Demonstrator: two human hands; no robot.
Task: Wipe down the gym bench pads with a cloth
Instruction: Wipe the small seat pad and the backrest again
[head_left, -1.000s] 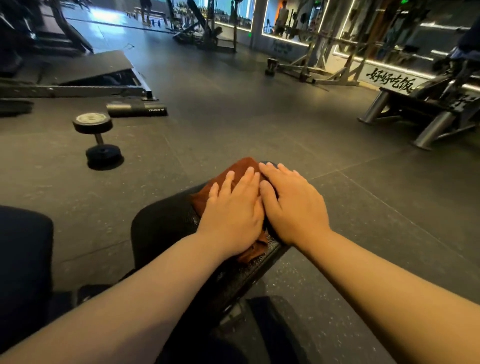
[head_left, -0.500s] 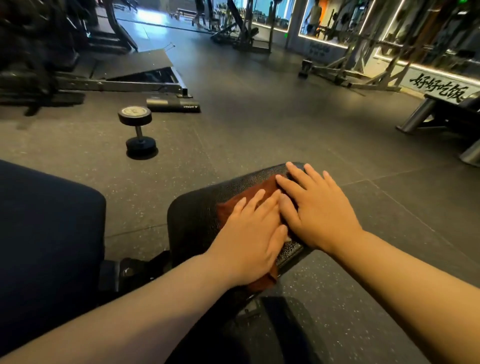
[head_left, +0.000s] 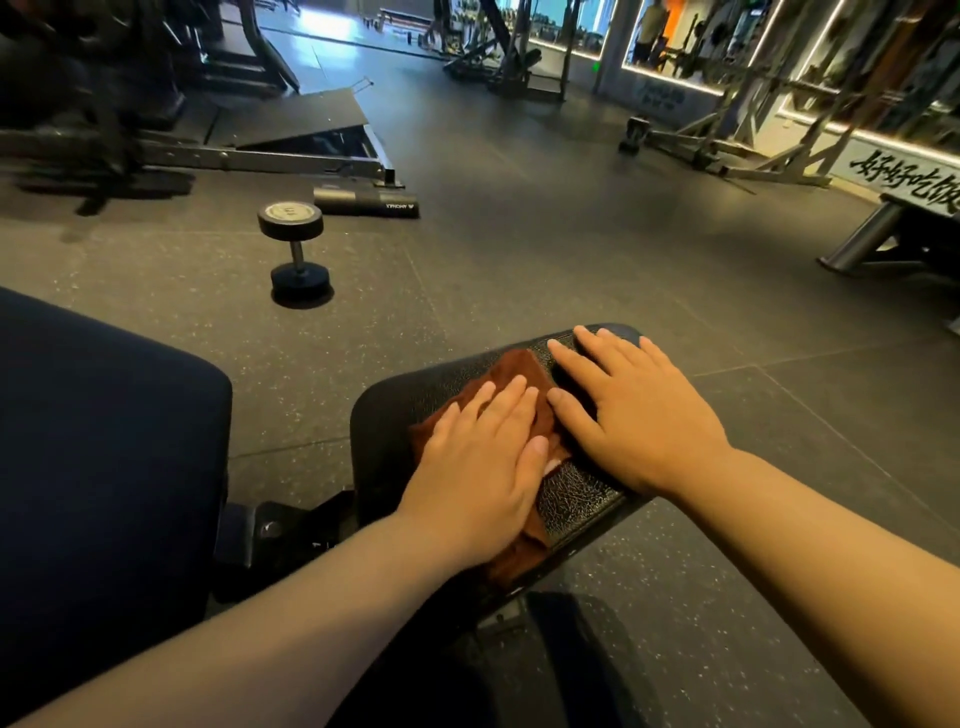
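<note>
A brown cloth (head_left: 519, 371) lies spread on the small black textured bench pad (head_left: 405, 405) in the middle of the view. My left hand (head_left: 478, 462) presses flat on the cloth with straight fingers. Beside it, my right hand (head_left: 634, 410) lies flat with fingers spread, its thumb side at the cloth's right edge and its fingers reaching the pad's far end. A corner of the cloth hangs over the pad's near edge under my left wrist. A larger dark pad (head_left: 98, 441) of the bench fills the left side.
A black dumbbell (head_left: 296, 249) stands on end on the rubber floor beyond the pads. Behind it lies a low machine frame (head_left: 291, 150) and a black roller (head_left: 366, 200). Metal racks (head_left: 727, 145) and another bench's legs (head_left: 872, 239) stand at the right.
Both hands and the cloth have slid back along the small pad towards its near end, baring its far corner. The view has swung left, bringing the large left pad further in.
</note>
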